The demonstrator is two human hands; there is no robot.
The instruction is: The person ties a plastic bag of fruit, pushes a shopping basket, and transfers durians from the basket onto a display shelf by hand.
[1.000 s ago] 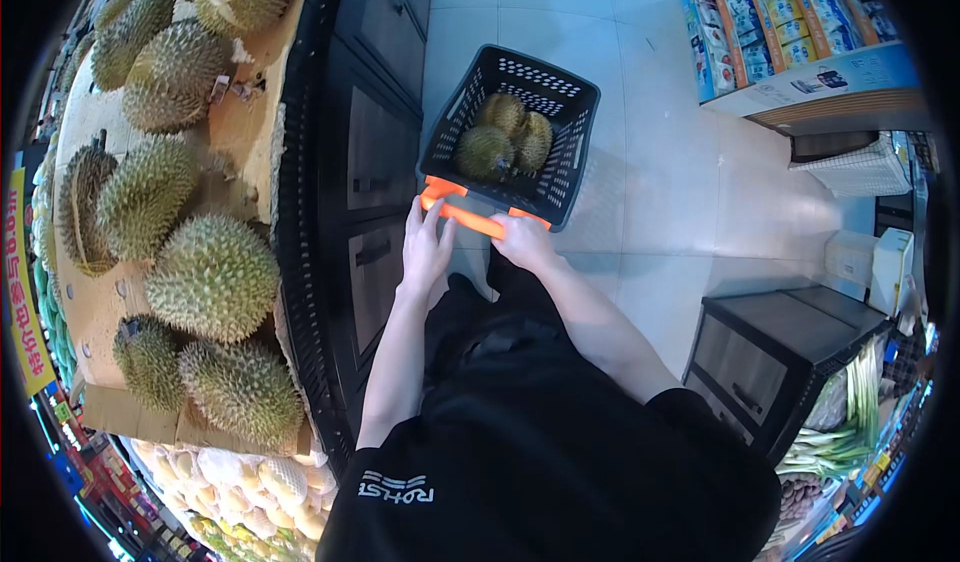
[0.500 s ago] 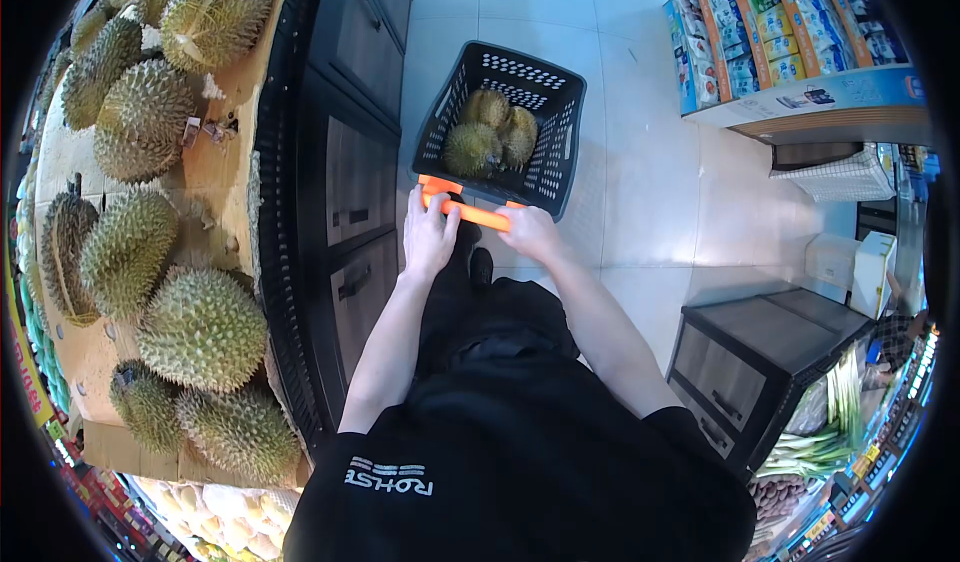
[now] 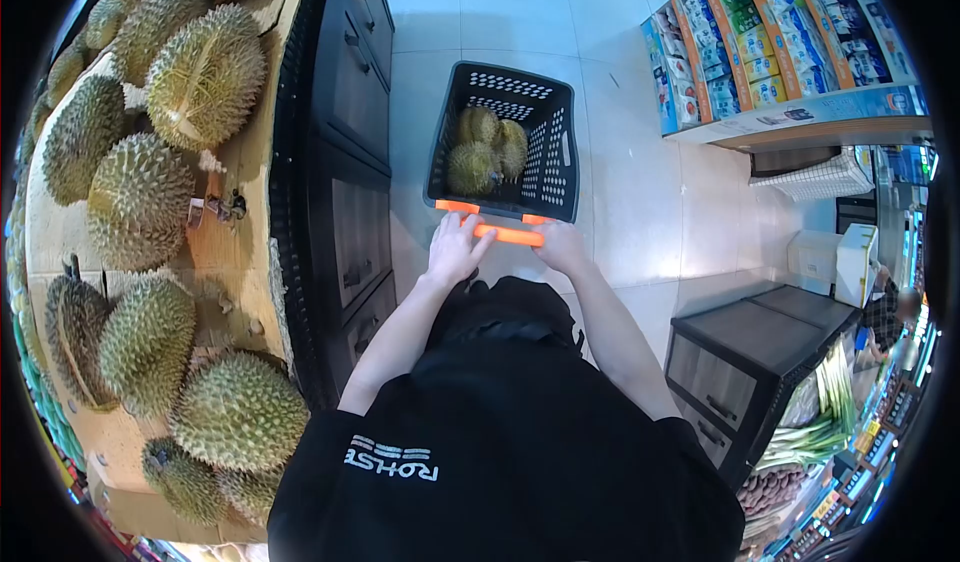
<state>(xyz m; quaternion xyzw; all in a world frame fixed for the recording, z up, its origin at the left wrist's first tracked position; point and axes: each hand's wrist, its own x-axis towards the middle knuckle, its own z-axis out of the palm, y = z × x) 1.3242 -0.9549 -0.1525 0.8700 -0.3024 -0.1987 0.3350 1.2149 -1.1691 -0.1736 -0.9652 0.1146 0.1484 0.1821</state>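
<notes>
Both my hands are on the orange handle (image 3: pixel 508 234) at the near side of a black perforated shopping basket (image 3: pixel 556 187). My left hand (image 3: pixel 459 249) is closed over the handle's left part, with its fingers bent across it. The right end is wrapped by my right hand (image 3: pixel 561 247). Inside the basket, toward its left side, a few durians (image 3: pixel 473 165) sit together. The basket stands in front of my legs, over the tiled floor; whether its wheels or base touch the floor is hidden.
On my left, a stand (image 3: pixel 342 172) with dark drawer fronts bears many durians (image 3: pixel 240 412). A shelf of packaged goods (image 3: pixel 760 37) is at upper right. A dark cabinet (image 3: pixel 725 377) stands at lower right, near green onions (image 3: pixel 830 412). A person (image 3: pixel 884 312) is at the far right.
The basket appears slightly lower and more to the left in view, nearer my body. The durian display has shifted downward in view. My hands keep their hold on the handle.
</notes>
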